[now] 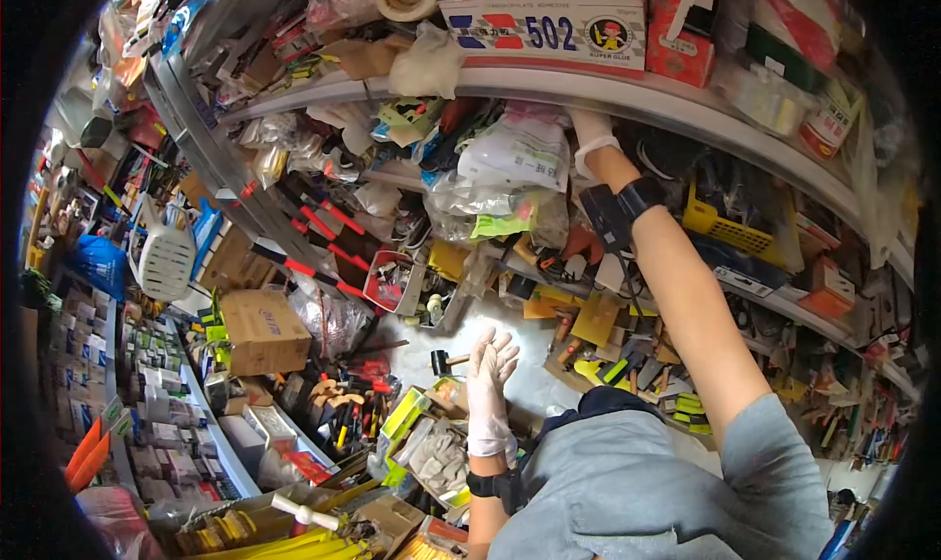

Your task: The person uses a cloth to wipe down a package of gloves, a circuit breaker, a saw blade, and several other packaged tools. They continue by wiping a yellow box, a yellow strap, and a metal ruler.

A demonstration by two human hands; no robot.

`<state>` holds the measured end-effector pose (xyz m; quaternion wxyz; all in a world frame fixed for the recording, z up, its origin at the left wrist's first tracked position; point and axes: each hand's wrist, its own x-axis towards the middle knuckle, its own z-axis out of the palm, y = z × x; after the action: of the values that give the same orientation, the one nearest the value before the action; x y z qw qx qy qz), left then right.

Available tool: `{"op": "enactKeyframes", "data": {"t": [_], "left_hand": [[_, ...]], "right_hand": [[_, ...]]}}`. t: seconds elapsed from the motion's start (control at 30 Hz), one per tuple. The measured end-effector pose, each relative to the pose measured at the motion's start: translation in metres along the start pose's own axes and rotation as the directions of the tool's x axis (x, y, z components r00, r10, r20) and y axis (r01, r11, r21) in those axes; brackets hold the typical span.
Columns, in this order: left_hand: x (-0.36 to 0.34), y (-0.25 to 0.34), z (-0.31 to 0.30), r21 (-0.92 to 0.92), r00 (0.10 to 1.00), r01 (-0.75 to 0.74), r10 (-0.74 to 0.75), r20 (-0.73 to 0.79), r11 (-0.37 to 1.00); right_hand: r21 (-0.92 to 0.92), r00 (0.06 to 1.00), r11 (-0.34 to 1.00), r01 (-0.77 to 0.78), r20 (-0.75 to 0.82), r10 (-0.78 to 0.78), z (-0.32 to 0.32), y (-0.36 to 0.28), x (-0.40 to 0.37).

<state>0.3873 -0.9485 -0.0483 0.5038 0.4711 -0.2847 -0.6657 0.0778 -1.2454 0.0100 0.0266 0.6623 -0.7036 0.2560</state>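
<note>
- While I watch from the head camera, the far shelf's rim (534,83) stands in my way, hiding the fingertips of the right hand (591,131).
- Along that shelf I see a long glue box (544,36), with a red box (678,55) just to its right.
- On the left, a metal frame (208,146) slants past the clutter; nearer, I see a cardboard box (260,330).
- Right of the right forearm sits a yellow basket (727,227).
- My left hand (493,359), white-gloved, is released, fingers loosely spread, a black mallet (440,363) near its left.
- The plastic bag (512,160) lies far, just left of the right hand: whitish, printed, crumpled. Whether that hand grasps anything, I cannot tell.
</note>
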Motion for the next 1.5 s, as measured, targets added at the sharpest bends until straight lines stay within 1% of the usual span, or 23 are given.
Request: {"op": "enactKeyframes", "data": {"t": [0.03, 0.07, 0.1, 0.13, 0.17, 0.23, 0.27, 0.33, 0.43, 0.47, 0.53, 0.63, 0.7, 0.73, 0.8, 0.83, 0.93, 1.07, 1.13, 1.27, 1.33, 1.47, 1.5], "left_hand": [[0.001, -0.001, -0.002, 0.001, 1.0, 0.001, -0.001, 0.001, 1.0], [0.003, -0.003, -0.003, 0.006, 1.0, 0.012, -0.012, -0.007, 1.0], [0.004, -0.005, -0.003, 0.009, 1.0, 0.023, -0.023, -0.016, 1.0], [0.006, -0.005, -0.001, 0.01, 0.999, 0.028, -0.028, -0.015, 1.0], [0.007, -0.005, 0.001, 0.019, 0.999, 0.039, -0.039, -0.017, 0.999], [0.01, -0.007, 0.004, 0.033, 0.998, 0.054, -0.054, -0.01, 0.998], [0.014, -0.01, 0.004, 0.04, 0.998, 0.056, -0.056, 0.003, 0.998], [0.019, -0.014, 0.008, 0.049, 0.998, 0.062, -0.063, 0.024, 0.997], [0.024, -0.019, 0.011, 0.05, 0.994, 0.081, -0.085, 0.069, 0.995], [0.026, -0.021, 0.01, 0.049, 0.993, 0.085, -0.088, 0.081, 0.995], [0.027, -0.021, 0.009, 0.051, 0.992, 0.089, -0.093, 0.084, 0.995], [0.029, -0.023, 0.007, 0.053, 0.993, 0.095, -0.098, 0.062, 0.994], [0.031, -0.028, 0.003, 0.073, 0.993, 0.111, -0.114, 0.039, 0.991], [0.032, -0.03, 0.003, 0.062, 0.991, 0.126, -0.129, 0.043, 0.99], [0.034, -0.032, 0.006, 0.079, 0.988, 0.139, -0.144, 0.063, 0.987], [0.035, -0.032, 0.008, 0.091, 0.986, 0.146, -0.153, 0.072, 0.985], [0.03, -0.028, 0.019, 0.095, 0.981, 0.145, -0.156, 0.119, 0.985], [0.029, -0.031, 0.013, 0.097, 0.98, 0.131, -0.143, 0.14, 0.987], [0.027, -0.032, 0.009, 0.099, 0.982, 0.129, -0.141, 0.125, 0.987], [0.019, -0.03, -0.002, 0.067, 0.985, 0.146, -0.151, 0.077, 0.987], [0.016, -0.03, -0.007, 0.062, 0.989, 0.133, -0.136, 0.059, 0.989], [0.015, -0.033, -0.018, 0.073, 0.989, 0.144, -0.147, 0.027, 0.987], [0.015, -0.034, -0.019, 0.058, 0.989, 0.142, -0.144, 0.022, 0.988]], "right_hand": [[0.0, 1.0, 1.0, -0.002, 0.0, 0.002, 0.027, 0.012, -0.001], [0.332, 0.984, 0.943, 0.019, -0.171, 0.04, 0.046, 0.022, 0.0], [0.616, 0.94, 0.782, 0.097, -0.315, 0.131, 0.054, 0.027, 0.0], [0.615, 0.941, 0.783, 0.092, -0.312, 0.134, 0.044, 0.021, -0.006], [0.75, 0.934, 0.658, -0.07, -0.183, 0.307, 0.018, 0.002, -0.019], [0.891, 0.816, 0.288, -0.35, 0.14, 0.561, -0.025, -0.03, -0.05], [0.932, 0.9, 0.297, -0.206, 0.061, 0.431, -0.028, -0.028, -0.062], [0.905, 0.877, 0.328, -0.271, 0.092, 0.471, -0.031, -0.032, -0.079], [0.931, 0.916, 0.322, -0.175, 0.033, 0.401, -0.06, -0.037, -0.13], [0.894, 0.906, 0.429, -0.131, -0.067, 0.418, -0.061, -0.029, -0.144], [0.685, 0.787, 0.727, 0.057, -0.479, 0.389, -0.065, -0.006, -0.169], [0.244, 0.689, 0.963, -0.117, -0.678, 0.256, -0.099, 0.043, -0.197], [0.127, 0.682, 0.917, -0.379, -0.631, 0.37, -0.111, 0.072, -0.211], [0.124, 0.675, 0.913, -0.39, -0.635, 0.375, -0.112, 0.089, -0.217], [-0.336, 0.771, 0.75, -0.569, -0.535, 0.345, -0.112, 0.113, -0.223], [-0.381, 0.782, 0.701, -0.602, -0.457, 0.424, -0.117, 0.115, -0.223], [-0.464, 0.826, 0.711, -0.528, -0.474, 0.304, -0.114, 0.136, -0.221], [-0.565, 0.854, 0.641, -0.52, -0.335, 0.399, -0.11, 0.162, -0.224], [-0.652, 0.899, 0.626, -0.429, -0.38, 0.22, -0.098, 0.187, -0.232], [-0.593, 0.911, 0.734, -0.33, -0.404, 0.083, -0.107, 0.19, -0.234], [-0.419, 0.82, 0.759, -0.499, -0.51, 0.258, -0.097, 0.206, -0.234], [-0.389, 0.829, 0.761, -0.519, -0.448, 0.336, -0.114, 0.194, -0.238], [0.006, 0.756, 0.88, -0.475, -0.51, 0.411, -0.12, 0.182, -0.235]]}}
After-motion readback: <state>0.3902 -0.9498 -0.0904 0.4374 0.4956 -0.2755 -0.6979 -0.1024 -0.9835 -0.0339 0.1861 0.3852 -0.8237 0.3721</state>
